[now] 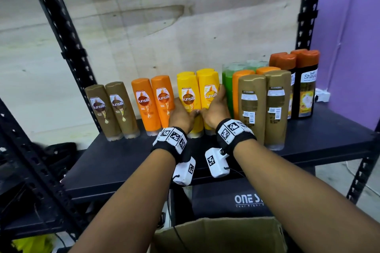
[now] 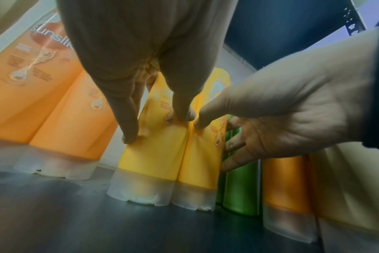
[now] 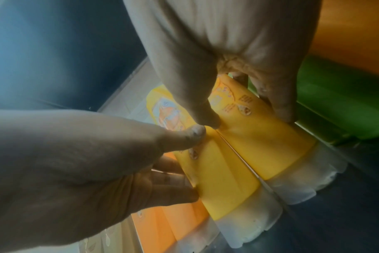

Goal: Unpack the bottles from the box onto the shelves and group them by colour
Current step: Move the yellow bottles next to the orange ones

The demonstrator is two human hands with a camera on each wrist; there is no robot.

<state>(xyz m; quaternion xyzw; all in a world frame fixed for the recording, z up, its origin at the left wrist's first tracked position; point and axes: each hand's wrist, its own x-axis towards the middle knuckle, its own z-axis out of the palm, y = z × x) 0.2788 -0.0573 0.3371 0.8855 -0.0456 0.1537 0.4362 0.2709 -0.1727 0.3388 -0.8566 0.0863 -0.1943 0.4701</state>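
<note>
Two yellow bottles stand cap-down, side by side, mid-shelf, with two more yellow ones behind them. My left hand (image 1: 184, 112) (image 2: 157, 126) grips the left yellow bottle (image 1: 188, 98) (image 2: 156, 157) (image 3: 223, 184), thumb on its front and fingers on its left side. My right hand (image 1: 213, 104) (image 3: 248, 119) grips the right yellow bottle (image 1: 209, 90) (image 2: 203, 154) (image 3: 268, 147) the same way, fingers between it and the green bottles (image 1: 227, 88). Both thumbs nearly touch. The cardboard box (image 1: 216, 236) sits open below; its inside is hidden.
On the dark shelf (image 1: 123, 160) stand two brown bottles (image 1: 111, 109), two orange ones (image 1: 152, 102), then orange (image 1: 236, 88), gold (image 1: 263, 107) and black bottles (image 1: 304, 88) at the right. Black rack posts (image 1: 61, 47) flank it. A black box (image 1: 230, 197) sits underneath.
</note>
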